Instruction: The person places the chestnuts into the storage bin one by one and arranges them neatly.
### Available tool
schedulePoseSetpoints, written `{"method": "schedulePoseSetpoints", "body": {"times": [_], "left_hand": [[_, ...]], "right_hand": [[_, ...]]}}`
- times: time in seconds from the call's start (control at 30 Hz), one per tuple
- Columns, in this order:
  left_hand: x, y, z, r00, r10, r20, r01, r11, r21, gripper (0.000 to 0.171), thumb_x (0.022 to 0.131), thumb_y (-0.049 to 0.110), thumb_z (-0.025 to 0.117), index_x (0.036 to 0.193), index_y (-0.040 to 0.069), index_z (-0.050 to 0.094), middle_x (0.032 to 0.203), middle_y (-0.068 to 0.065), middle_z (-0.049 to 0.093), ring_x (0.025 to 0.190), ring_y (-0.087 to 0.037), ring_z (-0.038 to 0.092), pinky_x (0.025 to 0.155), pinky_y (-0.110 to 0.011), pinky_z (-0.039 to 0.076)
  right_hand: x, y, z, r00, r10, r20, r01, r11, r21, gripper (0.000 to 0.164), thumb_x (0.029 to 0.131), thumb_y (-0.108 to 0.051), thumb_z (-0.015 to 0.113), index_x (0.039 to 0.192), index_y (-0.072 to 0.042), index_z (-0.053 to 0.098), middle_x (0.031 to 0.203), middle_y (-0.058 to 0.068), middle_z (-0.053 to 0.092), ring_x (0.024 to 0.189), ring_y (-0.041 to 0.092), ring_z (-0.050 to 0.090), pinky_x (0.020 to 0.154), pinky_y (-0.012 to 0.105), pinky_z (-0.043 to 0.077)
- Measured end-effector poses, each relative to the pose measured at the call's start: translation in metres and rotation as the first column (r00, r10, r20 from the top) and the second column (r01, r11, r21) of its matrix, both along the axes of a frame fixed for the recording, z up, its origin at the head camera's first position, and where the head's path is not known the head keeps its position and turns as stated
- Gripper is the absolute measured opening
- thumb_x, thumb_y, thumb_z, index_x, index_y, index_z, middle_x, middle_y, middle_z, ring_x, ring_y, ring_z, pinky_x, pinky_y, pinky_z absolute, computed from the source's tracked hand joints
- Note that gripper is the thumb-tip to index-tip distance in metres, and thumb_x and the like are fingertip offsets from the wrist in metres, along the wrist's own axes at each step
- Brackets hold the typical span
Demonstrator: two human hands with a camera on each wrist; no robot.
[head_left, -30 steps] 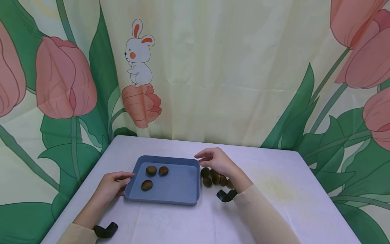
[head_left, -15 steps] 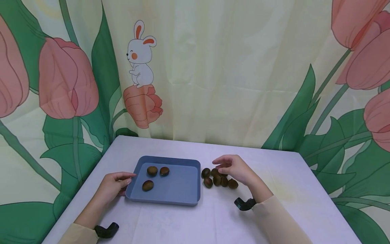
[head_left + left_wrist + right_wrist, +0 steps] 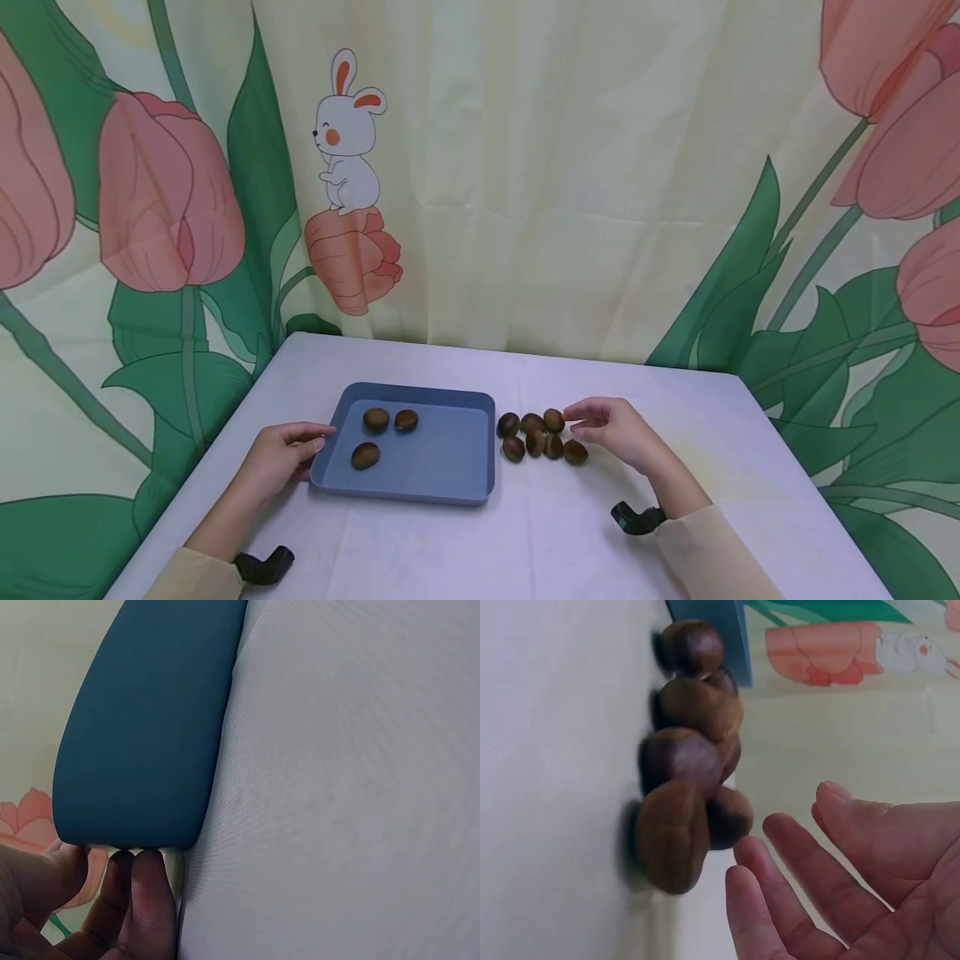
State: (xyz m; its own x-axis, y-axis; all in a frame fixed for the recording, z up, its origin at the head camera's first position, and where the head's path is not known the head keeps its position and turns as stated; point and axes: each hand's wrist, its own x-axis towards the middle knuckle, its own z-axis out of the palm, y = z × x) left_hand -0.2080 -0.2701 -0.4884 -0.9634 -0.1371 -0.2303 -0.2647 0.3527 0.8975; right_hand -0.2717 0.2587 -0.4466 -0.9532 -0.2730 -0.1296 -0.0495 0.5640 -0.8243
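Note:
Several brown chestnuts (image 3: 536,442) lie bunched on the table just right of a blue-grey tray (image 3: 427,475). Inside the tray, toward its left, are 3 more chestnuts (image 3: 365,455). My left hand (image 3: 276,454) holds the tray's left end; in the left wrist view its fingertips (image 3: 151,881) meet the end wall, and their exact hold at the rim is partly hidden. At the right of the bunch is my right hand (image 3: 618,429), fingers spread and slightly bent, its fingertips by the far-right chestnut (image 3: 554,420). Nothing shows in its grasp in the right wrist view.
A white cloth covers the table (image 3: 420,550). Behind it hangs a curtain (image 3: 562,167) printed with tulips and a rabbit. Black wrist cameras, such as the left one (image 3: 266,567), hang below each wrist.
My right hand has moved right and toward me, from the tray's far right corner across the chestnuts to their right side, uncovering them. The left hand stays at the tray.

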Motion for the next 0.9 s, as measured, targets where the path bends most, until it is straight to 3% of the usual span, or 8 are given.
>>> {"method": "schedulePoseSetpoints", "body": {"times": [0.27, 0.57, 0.9], "left_hand": [[0.001, 0.001, 0.001, 1.0, 0.007, 0.011, -0.007, 1.0, -0.008, 0.03, 0.106, 0.007, 0.064, 0.133, 0.005, 0.076, 0.153, -0.029, 0.058, 0.094, -0.015, 0.069, 0.069, -0.031, 0.062], [-0.001, 0.001, 0.0, 1.0, 0.007, 0.006, -0.007, 1.0, -0.013, 0.029, 0.106, 0.006, 0.064, 0.133, 0.005, 0.076, 0.152, -0.029, 0.059, 0.093, -0.014, 0.069, 0.068, -0.031, 0.063], [-0.001, 0.001, 0.0, 1.0, 0.011, 0.013, -0.011, 1.0, -0.01, 0.03, 0.106, 0.007, 0.064, 0.133, 0.005, 0.075, 0.153, -0.029, 0.058, 0.093, -0.014, 0.069, 0.068, -0.031, 0.062]], "right_hand": [[0.003, 0.011, -0.016, 1.0, 0.018, 0.016, -0.018, 1.0, 0.012, 0.036, 0.094, -0.002, 0.078, 0.129, 0.001, 0.073, 0.129, 0.02, 0.076, 0.114, 0.031, 0.076, 0.086, 0.026, 0.06], [0.004, 0.009, -0.027, 0.999, -0.034, 0.031, 0.031, 0.997, 0.068, 0.034, 0.089, 0.001, 0.081, 0.123, 0.0, 0.076, 0.106, 0.012, 0.078, 0.093, 0.02, 0.069, 0.075, 0.029, 0.06], [0.006, 0.004, -0.033, 0.999, -0.049, 0.008, 0.048, 0.991, 0.122, 0.026, 0.085, 0.003, 0.085, 0.108, -0.008, 0.079, 0.095, 0.005, 0.074, 0.089, 0.02, 0.064, 0.078, 0.032, 0.054]]}}
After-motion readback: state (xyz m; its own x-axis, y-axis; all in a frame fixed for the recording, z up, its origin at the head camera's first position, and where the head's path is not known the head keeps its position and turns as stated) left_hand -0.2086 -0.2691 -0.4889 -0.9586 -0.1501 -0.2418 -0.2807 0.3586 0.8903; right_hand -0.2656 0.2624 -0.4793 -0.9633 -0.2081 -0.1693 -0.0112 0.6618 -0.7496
